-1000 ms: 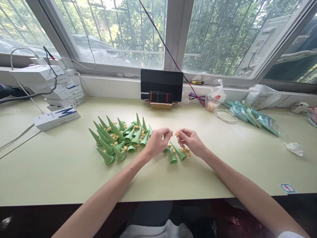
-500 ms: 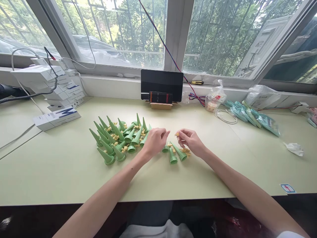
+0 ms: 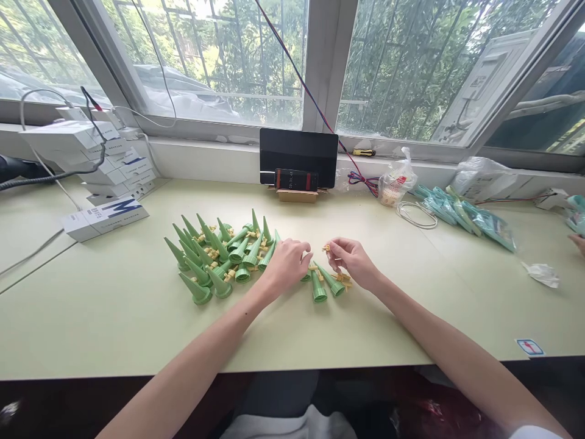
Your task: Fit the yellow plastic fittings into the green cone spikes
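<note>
My right hand [image 3: 351,259] pinches a small yellow plastic piece [image 3: 326,248] between thumb and fingertips, just above the table. Facing it, my left hand [image 3: 287,263] has its fingers curled in; whatever lies between them is hidden or too small to name. Under and between the hands lie a few green cone-shaped nozzle caps [image 3: 319,291], with small yellow pieces [image 3: 343,278] beside them. A larger cluster of green cone caps [image 3: 201,295], some upright and some lying, spreads left of my left hand with yellow pieces among them.
A phone [image 3: 296,180] leans on a dark screen [image 3: 299,149] at the back. White boxes [image 3: 107,218] are stacked left. Right are a clear bag [image 3: 397,183], a coiled cable [image 3: 417,215], teal packets [image 3: 489,225] and crumpled tissue [image 3: 542,274]. Another person's hand [image 3: 579,242] shows at the right edge.
My left hand's fingers have shifted slightly downward and loosened a little. My right hand stays nearly still with the yellow piece. At the right edge another person's hand has appeared near a teal packet.
</note>
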Demonstrator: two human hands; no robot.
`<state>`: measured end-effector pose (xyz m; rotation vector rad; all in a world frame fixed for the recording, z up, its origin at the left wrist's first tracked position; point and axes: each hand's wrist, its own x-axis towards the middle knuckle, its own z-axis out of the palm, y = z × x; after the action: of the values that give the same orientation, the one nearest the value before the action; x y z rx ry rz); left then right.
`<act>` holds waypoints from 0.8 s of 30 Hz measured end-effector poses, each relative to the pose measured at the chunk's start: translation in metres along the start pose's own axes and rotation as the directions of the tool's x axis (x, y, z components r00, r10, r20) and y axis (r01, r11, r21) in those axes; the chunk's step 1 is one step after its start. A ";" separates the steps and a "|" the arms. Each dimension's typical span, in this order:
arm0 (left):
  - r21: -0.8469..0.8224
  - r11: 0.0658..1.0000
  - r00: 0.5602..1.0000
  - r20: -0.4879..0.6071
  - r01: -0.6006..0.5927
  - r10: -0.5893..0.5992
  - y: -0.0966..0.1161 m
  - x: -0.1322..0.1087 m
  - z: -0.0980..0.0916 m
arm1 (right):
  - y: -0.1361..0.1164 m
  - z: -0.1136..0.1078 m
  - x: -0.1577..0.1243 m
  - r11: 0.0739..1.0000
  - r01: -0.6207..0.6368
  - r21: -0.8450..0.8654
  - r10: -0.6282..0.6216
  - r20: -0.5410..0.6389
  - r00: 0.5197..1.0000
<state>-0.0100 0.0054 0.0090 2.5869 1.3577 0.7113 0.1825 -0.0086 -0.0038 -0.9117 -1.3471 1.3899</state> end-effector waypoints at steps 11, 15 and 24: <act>0.116 0.993 0.992 0.121 -0.036 0.022 0.001 -0.001 0.000 | 0.000 0.000 0.000 1.000 0.007 -0.018 -0.007 0.006 1.000; 0.126 0.991 0.990 0.140 -0.041 0.023 0.003 -0.001 -0.001 | 0.000 0.000 0.000 1.000 0.009 -0.028 -0.009 0.007 1.000; 0.131 0.990 0.988 0.153 -0.054 0.034 0.002 -0.003 -0.001 | -0.001 0.001 -0.001 0.998 0.004 -0.062 -0.004 0.004 1.000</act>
<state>-0.0103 0.0020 0.0098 2.7193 1.3501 0.4333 0.1825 -0.0102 -0.0031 -0.9471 -1.4012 1.3534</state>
